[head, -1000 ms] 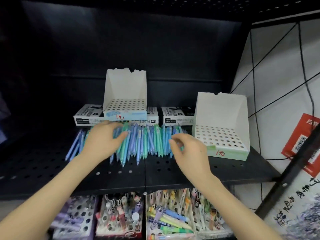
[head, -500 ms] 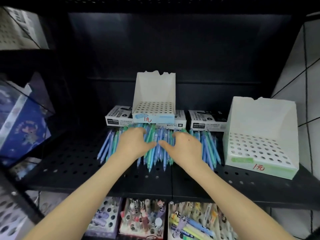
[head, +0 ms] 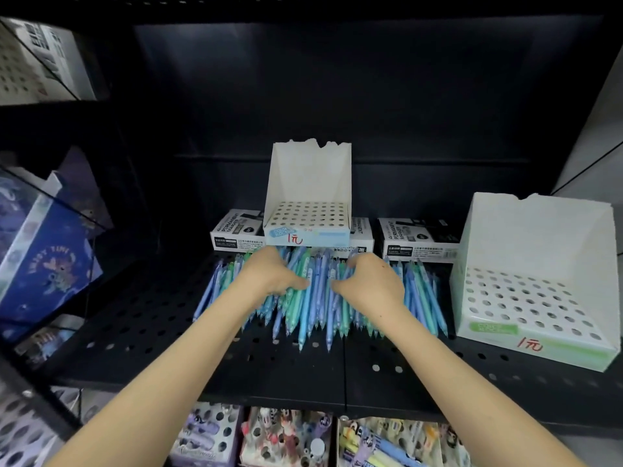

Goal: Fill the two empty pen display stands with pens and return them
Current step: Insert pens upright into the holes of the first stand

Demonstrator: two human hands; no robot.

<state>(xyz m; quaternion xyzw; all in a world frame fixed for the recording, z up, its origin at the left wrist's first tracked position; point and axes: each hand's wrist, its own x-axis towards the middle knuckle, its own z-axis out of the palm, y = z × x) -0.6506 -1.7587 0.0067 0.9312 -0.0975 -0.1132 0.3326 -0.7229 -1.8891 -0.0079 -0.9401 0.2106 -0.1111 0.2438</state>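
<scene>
A heap of blue and green pens (head: 310,305) lies across the black perforated shelf (head: 141,332). My left hand (head: 269,276) and my right hand (head: 371,284) rest on the heap, fingers curled round a bunch of pens between them. An empty white display stand with a blue front (head: 308,197) sits on boxes behind the heap. A second empty white stand with a green front (head: 536,281) stands on the shelf at the right.
Black-and-white marker boxes (head: 418,239) line the back of the shelf behind the pens. Blue printed boxes (head: 47,261) lean at the left. On the lower shelf stand filled pen stands (head: 286,436). A white wall (head: 603,129) bounds the right side.
Both hands have drawn together at the middle of the heap and curled round a bunch of pens. The view has shifted left.
</scene>
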